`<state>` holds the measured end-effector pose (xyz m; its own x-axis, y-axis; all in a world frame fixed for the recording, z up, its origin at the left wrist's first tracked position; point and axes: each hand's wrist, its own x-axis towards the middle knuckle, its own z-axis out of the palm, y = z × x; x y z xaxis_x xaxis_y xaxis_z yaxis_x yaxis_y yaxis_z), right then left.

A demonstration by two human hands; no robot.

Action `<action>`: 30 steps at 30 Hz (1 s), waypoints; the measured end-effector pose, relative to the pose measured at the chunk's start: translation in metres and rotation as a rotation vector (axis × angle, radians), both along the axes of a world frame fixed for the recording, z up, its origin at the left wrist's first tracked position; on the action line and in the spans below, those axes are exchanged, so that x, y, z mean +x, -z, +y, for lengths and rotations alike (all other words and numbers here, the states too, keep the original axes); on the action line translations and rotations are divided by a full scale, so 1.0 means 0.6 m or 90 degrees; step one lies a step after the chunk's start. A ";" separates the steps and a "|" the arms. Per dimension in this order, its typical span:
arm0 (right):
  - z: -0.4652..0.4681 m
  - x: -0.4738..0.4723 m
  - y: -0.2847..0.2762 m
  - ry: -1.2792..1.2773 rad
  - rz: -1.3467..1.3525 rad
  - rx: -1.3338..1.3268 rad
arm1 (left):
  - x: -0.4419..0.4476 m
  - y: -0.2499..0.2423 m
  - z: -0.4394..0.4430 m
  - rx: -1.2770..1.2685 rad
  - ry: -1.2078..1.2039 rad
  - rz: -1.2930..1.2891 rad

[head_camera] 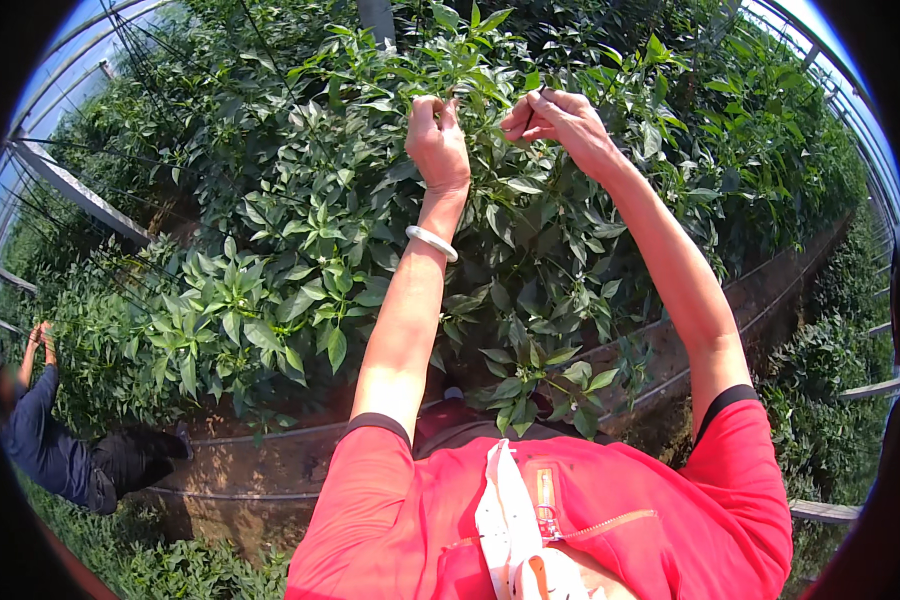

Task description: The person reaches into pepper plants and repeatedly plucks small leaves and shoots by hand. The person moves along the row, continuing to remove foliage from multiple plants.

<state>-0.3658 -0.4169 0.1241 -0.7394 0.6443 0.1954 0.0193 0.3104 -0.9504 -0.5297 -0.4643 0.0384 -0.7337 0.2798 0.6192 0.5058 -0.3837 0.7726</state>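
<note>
Both my arms reach up to the top of leafy green pepper plants (487, 79). My left hand (439, 139) has its fingers pinched together beside a stem top; what is between the fingertips is too small to tell. To its right, my right hand (551, 120) pinches a thin dark strip (534, 111), perhaps a tie or cord, between thumb and fingers. The two hands are apart, with leaves between and behind them. A white bangle (431, 244) sits around my left wrist.
Pepper plants with small white flowers stand close in front. Dark strings run down at the upper left near a pale post (82, 191). A soil path (255, 465) with thin pipes crosses below. Another person in dark clothes (60, 457) stands at the far left, arms raised to the plants.
</note>
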 end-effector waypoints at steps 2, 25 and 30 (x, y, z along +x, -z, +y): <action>0.004 -0.001 0.001 -0.005 -0.009 0.012 | -0.016 0.002 0.012 0.023 -0.075 0.105; 0.068 -0.031 -0.024 0.253 -0.275 0.187 | -0.033 -0.069 -0.009 -0.156 0.158 0.010; 0.086 -0.053 -0.014 0.222 -0.097 -0.034 | -0.025 -0.040 -0.038 0.032 0.206 0.012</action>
